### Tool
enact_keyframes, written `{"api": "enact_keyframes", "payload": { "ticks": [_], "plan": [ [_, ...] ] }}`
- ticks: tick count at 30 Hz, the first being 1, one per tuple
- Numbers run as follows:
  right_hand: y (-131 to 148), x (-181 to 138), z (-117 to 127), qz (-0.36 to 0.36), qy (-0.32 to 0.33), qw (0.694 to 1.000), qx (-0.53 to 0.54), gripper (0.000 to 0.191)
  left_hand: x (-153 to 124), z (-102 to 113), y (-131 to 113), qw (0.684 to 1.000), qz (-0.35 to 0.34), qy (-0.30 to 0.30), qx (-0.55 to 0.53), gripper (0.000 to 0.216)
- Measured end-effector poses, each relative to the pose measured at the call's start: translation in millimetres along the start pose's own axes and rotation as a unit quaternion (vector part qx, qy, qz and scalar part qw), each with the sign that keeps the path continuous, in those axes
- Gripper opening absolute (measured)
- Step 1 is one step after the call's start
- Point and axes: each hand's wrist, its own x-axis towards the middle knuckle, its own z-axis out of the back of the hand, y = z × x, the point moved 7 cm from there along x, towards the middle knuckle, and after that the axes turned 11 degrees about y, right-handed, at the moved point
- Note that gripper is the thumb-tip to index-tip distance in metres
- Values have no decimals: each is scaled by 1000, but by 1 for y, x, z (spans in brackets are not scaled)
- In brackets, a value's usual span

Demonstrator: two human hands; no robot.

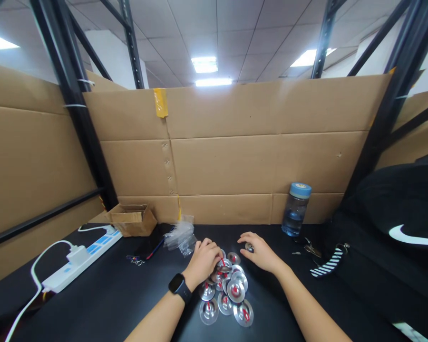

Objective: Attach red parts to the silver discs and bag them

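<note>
A heap of shiny round metal discs with red centres [236, 290] lies on the black table in front of me, some overlapping. My left hand [205, 261], wearing a dark watch [179, 288], reaches in over the upper left of the heap. Its fingers are bent together at a red-centred disc [224, 266], which they partly hide. To the right of the heap's top, my right hand [259, 252] holds a small round metal piece [249, 247] between thumb and fingers. The exact kind of these parts is too small to make out.
Clear plastic bags [181, 234], a dark phone [151, 244] and an open cardboard box [132, 221] lie to the left, beyond a white power strip [82, 263]. At right stand a blue-capped bottle [295, 211], keys [312, 249] and a black bag [388, 209]. Cardboard walls [221, 166] close the back.
</note>
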Motion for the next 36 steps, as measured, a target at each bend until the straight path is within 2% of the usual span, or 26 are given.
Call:
{"api": "enact_keyframes", "payload": {
  "ticks": [4,7,8,11,13,15,17,20,22,24,27,31,36],
  "plan": [
    [21,6,-13,33,-16,994,101,30,0,12,2,996,44,-66,-41,18],
    [35,14,-30,39,-8,963,266,53,1,20,0,986,57,-111,-113,18],
    [41,16,-35,47,3,948,315,56,1,21,-2,981,48,-118,-146,17],
    [52,17,-39,55,18,912,406,45,3,22,-7,958,-3,-121,-259,19],
    [51,15,-36,34,12,907,419,40,4,21,-8,945,-24,-120,-304,19],
    [47,11,-31,5,-2,914,406,41,4,20,-7,947,-21,-118,-299,20],
    [43,9,-28,-11,-8,919,395,44,4,20,-5,962,-2,-112,-248,20],
    [40,11,-27,-8,25,919,393,42,3,21,0,983,33,-98,-151,22],
    [32,12,-20,-2,21,930,366,39,2,23,8,988,57,-101,-100,22],
    [15,10,-6,-21,-19,956,293,38,1,24,19,990,77,-100,-67,20],
    [-16,5,11,-77,-48,989,114,31,0,22,34,993,87,-71,-40,19],
    [-39,2,12,-112,-9,994,-3,30,-1,19,45,995,84,-36,-27,19],
    [-46,1,5,-122,13,992,-36,24,-3,19,44,998,55,-5,5,19]
  ]
}}
